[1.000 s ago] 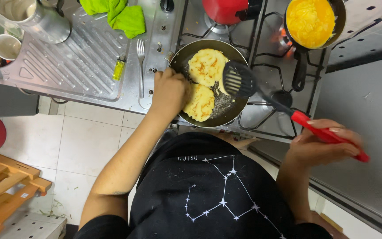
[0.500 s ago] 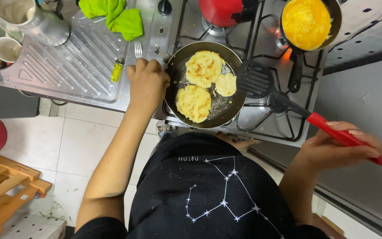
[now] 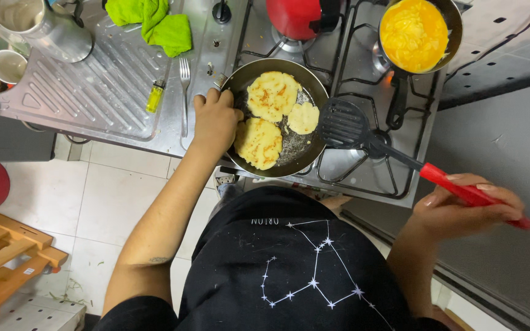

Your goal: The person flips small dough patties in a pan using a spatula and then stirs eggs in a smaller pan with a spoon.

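Right hand (image 3: 464, 211) fisted round red-handled spatula (image 3: 394, 153), long axis diagonal, black blade pointing up-left beside frying pan (image 3: 240, 79), left hand (image 3: 216, 119) curled at pan's rim.

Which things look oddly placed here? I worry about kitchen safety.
A small yellow plastic lighter lies on the steel drainboard beside the lit gas hob. The left hand touches the dark frying pan's rim bare.

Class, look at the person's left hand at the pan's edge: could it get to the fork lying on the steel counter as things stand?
Probably yes. The left hand rests at the rim of the dark pan, and the fork lies just beside it on the counter, uncovered, with nothing between them.
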